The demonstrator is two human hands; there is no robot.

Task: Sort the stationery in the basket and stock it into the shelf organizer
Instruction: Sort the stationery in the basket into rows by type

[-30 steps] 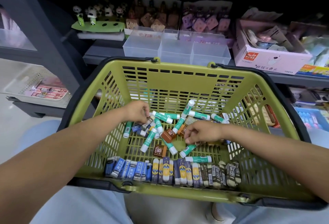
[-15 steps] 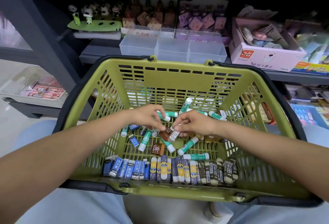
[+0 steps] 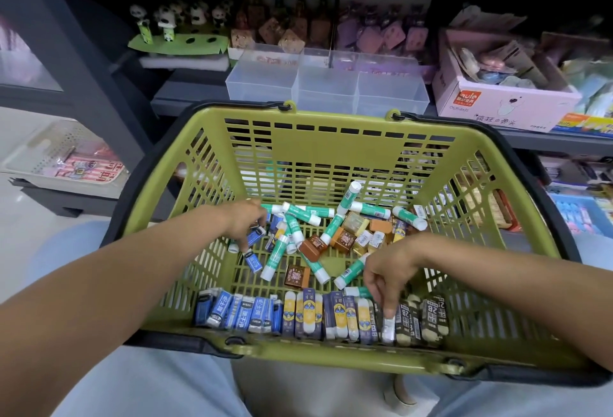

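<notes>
Head view: green basket fills the frame centre.
Right hand: pinches a pale eraser at the lower-centre row; seat it upright, flush.
Left hand: fingers curled around a blue eraser, centre-left.

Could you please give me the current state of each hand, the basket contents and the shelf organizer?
Left hand: fingers on a small blue-wrapped eraser among the loose pile.
Right hand: setting a white-wrapped eraser upright into the near row.
Green plastic basket: erasers lined along the near wall, green-and-white glue sticks scattered loose.
Clear plastic shelf organizer: compartments look empty.
</notes>
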